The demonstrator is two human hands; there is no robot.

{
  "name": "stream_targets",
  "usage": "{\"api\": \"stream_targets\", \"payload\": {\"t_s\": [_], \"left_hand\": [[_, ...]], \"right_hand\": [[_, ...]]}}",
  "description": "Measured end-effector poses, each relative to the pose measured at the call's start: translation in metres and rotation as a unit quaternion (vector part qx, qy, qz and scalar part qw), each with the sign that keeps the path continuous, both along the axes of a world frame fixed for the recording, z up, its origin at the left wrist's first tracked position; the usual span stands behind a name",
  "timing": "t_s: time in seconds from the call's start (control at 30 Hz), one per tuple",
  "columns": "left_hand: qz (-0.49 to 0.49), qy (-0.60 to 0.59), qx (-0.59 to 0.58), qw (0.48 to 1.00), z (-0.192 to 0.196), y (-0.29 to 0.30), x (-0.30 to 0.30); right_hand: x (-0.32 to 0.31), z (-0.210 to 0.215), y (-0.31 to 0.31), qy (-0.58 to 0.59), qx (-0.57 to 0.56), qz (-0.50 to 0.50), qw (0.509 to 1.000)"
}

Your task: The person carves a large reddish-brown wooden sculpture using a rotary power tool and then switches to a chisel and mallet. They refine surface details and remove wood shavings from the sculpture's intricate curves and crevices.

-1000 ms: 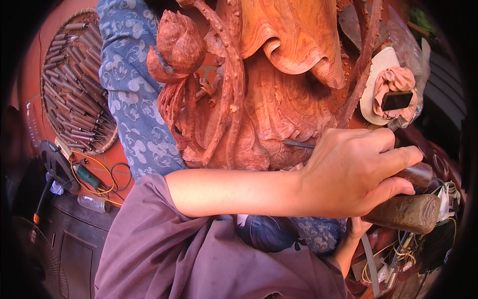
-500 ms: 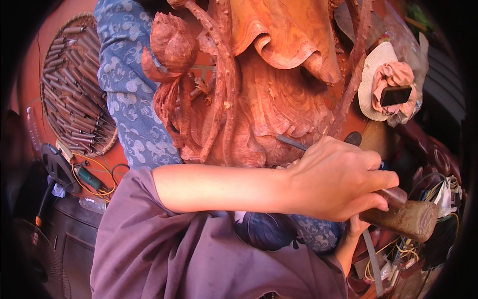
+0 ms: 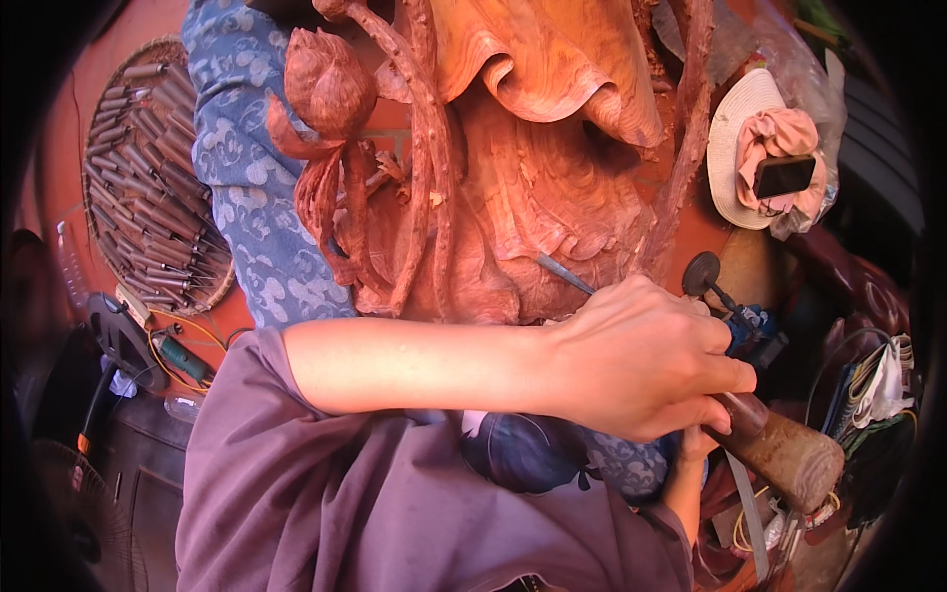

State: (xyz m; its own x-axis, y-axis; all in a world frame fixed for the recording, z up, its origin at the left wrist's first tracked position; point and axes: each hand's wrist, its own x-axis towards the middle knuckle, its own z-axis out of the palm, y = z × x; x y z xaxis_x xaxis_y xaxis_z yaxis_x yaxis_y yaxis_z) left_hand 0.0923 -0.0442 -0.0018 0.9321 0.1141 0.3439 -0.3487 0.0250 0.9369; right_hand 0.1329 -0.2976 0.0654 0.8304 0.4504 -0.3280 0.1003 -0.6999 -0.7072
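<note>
Left hand (image 3: 641,360) closed around a chisel (image 3: 564,273), blade tip touching the reddish wood carving (image 3: 513,168) low on its folds. Right hand (image 3: 691,449) mostly hidden beneath the left; fingers seemingly wrapped on the handle of a wooden mallet (image 3: 784,456), grip not clearly visible. Cluttered workshop around: round woven tray (image 3: 212,291) full of chisels at left on an orange-red surface, blue patterned cloth (image 3: 252,187) draped beside the carving, pale hat (image 3: 730,148) with pink cloth (image 3: 779,133) at right, cables (image 3: 182,335) lower left.
</note>
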Motion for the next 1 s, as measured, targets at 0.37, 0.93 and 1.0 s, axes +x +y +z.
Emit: {"api": "stream_targets", "payload": {"t_s": [0.37, 0.93, 1.0], "left_hand": [[-0.09, 0.003, 0.052, 0.995, -0.003, 0.013, -0.006], [0.143, 0.06, -0.065, 0.986, 0.013, 0.001, 0.019], [0.148, 0.06, -0.074, 0.984, 0.013, 0.002, 0.02]], "right_hand": [[-0.003, 0.001, 0.001, -0.007, -0.001, -0.012, 1.0], [-0.003, 0.009, -0.004, -0.009, -0.004, -0.021, 1.0], [-0.003, 0.009, -0.003, -0.008, -0.004, -0.022, 1.0]]}}
